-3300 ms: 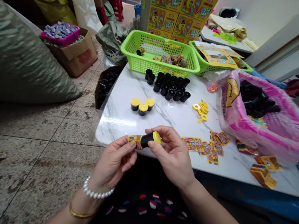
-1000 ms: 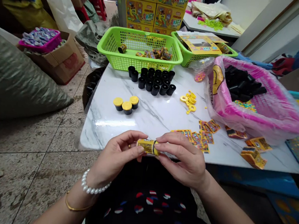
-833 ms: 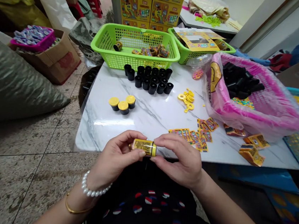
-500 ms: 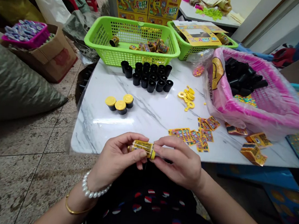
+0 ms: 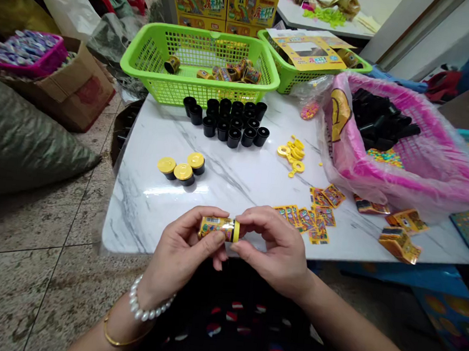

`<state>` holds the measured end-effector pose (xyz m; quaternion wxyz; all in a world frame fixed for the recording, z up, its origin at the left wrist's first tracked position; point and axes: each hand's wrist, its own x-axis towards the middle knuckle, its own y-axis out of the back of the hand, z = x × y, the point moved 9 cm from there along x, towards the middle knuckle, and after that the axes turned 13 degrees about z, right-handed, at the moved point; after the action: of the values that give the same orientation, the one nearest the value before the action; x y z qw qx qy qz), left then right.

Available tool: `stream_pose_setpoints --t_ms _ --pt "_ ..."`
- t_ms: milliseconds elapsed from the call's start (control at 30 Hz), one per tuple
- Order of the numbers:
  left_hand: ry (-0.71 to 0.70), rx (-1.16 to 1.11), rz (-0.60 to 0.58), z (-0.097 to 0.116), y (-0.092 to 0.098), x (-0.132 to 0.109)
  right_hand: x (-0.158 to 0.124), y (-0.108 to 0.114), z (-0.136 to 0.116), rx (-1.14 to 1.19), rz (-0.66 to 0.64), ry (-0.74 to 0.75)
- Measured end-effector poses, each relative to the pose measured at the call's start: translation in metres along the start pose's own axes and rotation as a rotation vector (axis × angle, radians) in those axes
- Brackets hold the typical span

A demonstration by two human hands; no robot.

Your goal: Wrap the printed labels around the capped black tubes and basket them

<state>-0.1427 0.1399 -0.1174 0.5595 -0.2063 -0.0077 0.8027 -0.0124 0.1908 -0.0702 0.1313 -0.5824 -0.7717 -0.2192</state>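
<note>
Near the table's front edge, my left hand [image 5: 194, 244] is closed around a small cup [image 5: 217, 228] lying on its side, wrapped in a printed, shiny label sleeve. Its yellow lid [image 5: 236, 231] faces right. My right hand [image 5: 275, 249] has thumb and fingertips at the lid's rim; the inner fingers are partly hidden. Three black cups with yellow lids [image 5: 183, 172] stand upright to the left. Farther back are several black cups [image 5: 234, 136] in rows. Flat printed label sleeves [image 5: 306, 219] lie right of my hands, with yellow ring-tabbed lids [image 5: 293, 155] beyond them.
A green basket [image 5: 197, 89] holding wrapped cups stands at the back; another green basket [image 5: 286, 80] bears a cardboard sheet. On the right sits a plastic-lined pink basket [image 5: 385, 177] with black cups. Bundled labels [image 5: 400, 244] lie near the right front edge.
The cup has turned in my hands, so a barcode side of the label shows. My right fingers have shifted and spread slightly at the lid. The view has moved a little.
</note>
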Motion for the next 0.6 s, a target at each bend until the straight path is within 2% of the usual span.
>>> stream_pose_setpoints --t_ms 133,233,300,467,533,600 --pt "0.048 0.035 -0.004 -0.005 -0.001 0.002 -0.001 0.005 -0.021 -0.102 -0.041 0.371" --pt "0.07 0.072 -0.061 -0.007 -0.006 0.003 -0.008 0.004 -0.025 -0.16 -0.098 0.51" --pt "0.051 0.071 -0.075 -0.004 -0.007 0.004 -0.007 0.005 -0.021 -0.169 -0.07 0.454" --pt "0.041 0.075 -0.108 -0.002 -0.008 0.004 -0.002 0.003 0.0 -0.084 -0.003 0.069" --pt "0.055 0.063 -0.112 -0.004 -0.008 0.004 -0.002 0.001 -0.004 -0.053 -0.011 0.071" --pt "0.059 0.037 -0.106 -0.005 -0.008 0.004 -0.002 0.001 -0.011 -0.055 -0.018 0.149"
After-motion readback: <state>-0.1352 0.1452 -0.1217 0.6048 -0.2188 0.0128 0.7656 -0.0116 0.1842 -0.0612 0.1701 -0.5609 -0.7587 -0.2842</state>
